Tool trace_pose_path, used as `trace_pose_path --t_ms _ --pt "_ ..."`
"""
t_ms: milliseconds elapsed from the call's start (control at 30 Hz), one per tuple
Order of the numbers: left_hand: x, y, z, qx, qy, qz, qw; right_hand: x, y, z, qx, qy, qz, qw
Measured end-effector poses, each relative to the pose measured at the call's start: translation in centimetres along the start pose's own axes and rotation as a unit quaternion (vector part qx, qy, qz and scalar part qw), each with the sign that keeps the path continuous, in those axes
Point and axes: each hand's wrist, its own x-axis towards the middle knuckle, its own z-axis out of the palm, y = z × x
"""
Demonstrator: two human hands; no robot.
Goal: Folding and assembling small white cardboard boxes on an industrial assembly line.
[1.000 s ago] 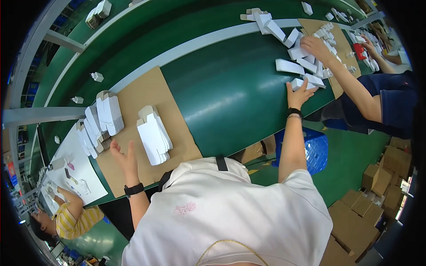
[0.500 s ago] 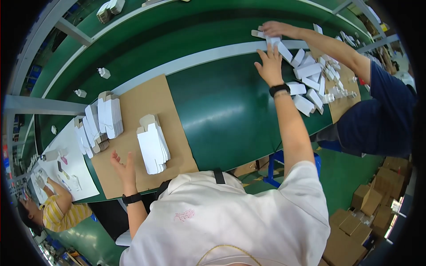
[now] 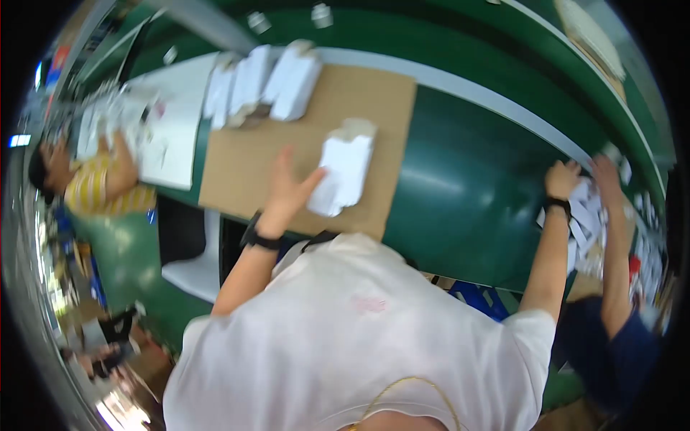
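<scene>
My left hand (image 3: 289, 185) is open, thumb and fingers apart, over the brown cardboard sheet (image 3: 244, 169). Its thumb reaches the left edge of a stack of flattened white cartons (image 3: 346, 169); whether it touches is unclear. At the far right, my right hand (image 3: 563, 181) is at the edge of a pile of white boxes (image 3: 588, 215). Blur smears its fingers, so a grip on anything cannot be made out. Close beside it is a co-worker's hand (image 3: 606, 172), reaching to the same pile from a dark blue sleeve.
More flattened white cartons (image 3: 295, 82) stand in bundles at the sheet's back left. The green table (image 3: 471, 172) runs between sheet and pile. To the left, a person in a yellow striped top (image 3: 108, 190) works at a white sheet (image 3: 176, 136). Small white pieces (image 3: 322, 16) lie beyond the rail.
My view has swung to the right, blurring the picture. My left hand is nearer the carton stack. My right hand, spread beforehand near the pile, now has its fingers bent beside the co-worker's hand.
</scene>
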Motion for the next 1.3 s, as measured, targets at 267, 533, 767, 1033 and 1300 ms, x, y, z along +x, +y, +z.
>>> trace_pose_path --t_ms 267,533,767,1033,1300 --pt "2.4 1.1 0.4 -0.004 -0.153 -0.067 0.986 -10.4 -15.7 -22.3 0.627 -0.061 -0.132 0.765" --pt "-0.8 4.9 -0.8 -0.237 -0.078 0.129 0.960 -14.0 -19.8 -30.8 0.794 -0.156 -0.177 0.560" --pt "-3.8 5.2 -3.5 -0.195 0.055 0.181 0.962 -13.5 -25.5 -32.0 0.842 -0.184 -0.268 0.431" --pt "-5.9 6.6 -10.2 -0.368 -0.095 0.071 0.922 -12.6 -25.6 -32.7 0.842 -0.145 -0.278 0.438" --pt "-2.0 4.9 -7.8 -0.525 -0.163 0.113 0.828 -15.6 -25.3 -37.3 0.865 -0.138 -0.168 0.451"
